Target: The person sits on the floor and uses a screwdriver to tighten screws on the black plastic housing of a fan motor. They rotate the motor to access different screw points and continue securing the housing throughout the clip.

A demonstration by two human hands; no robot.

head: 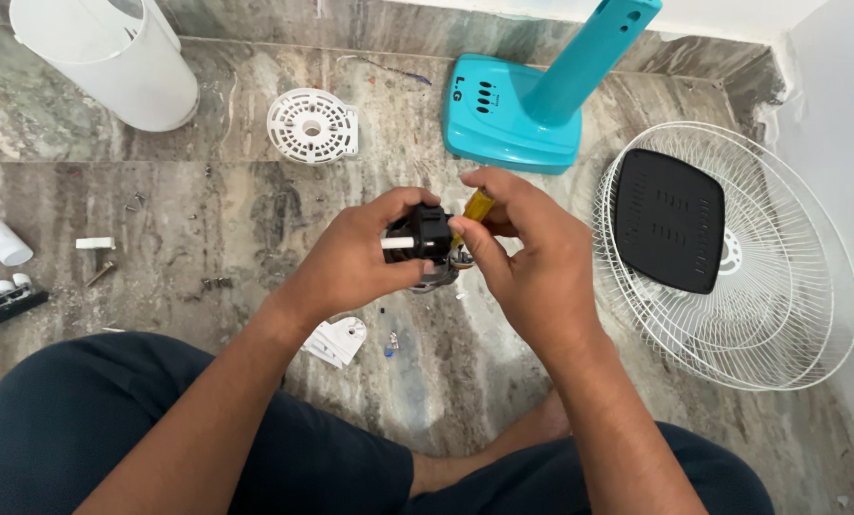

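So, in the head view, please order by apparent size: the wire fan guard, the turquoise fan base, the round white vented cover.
1. wire fan guard
2. turquoise fan base
3. round white vented cover
The base and cover lie farther away, so true sizes may differ.

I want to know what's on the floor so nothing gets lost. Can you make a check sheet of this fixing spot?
Surface: grey-brown marble floor, dusty, with small bits scattered on it.
Job's things: small black motor part with a white shaft, held in the left hand; yellow-handled screwdriver in the right hand.
Clutter: loose screws, white round vented cover, white bracket, black switch strip with white buttons.
Hands: both closed around their things, close together.
Cables: nothing seen.
Surroundings: teal fan base, white wire fan guard with a black square plate on it, white cylinder, the person's dark trousers.
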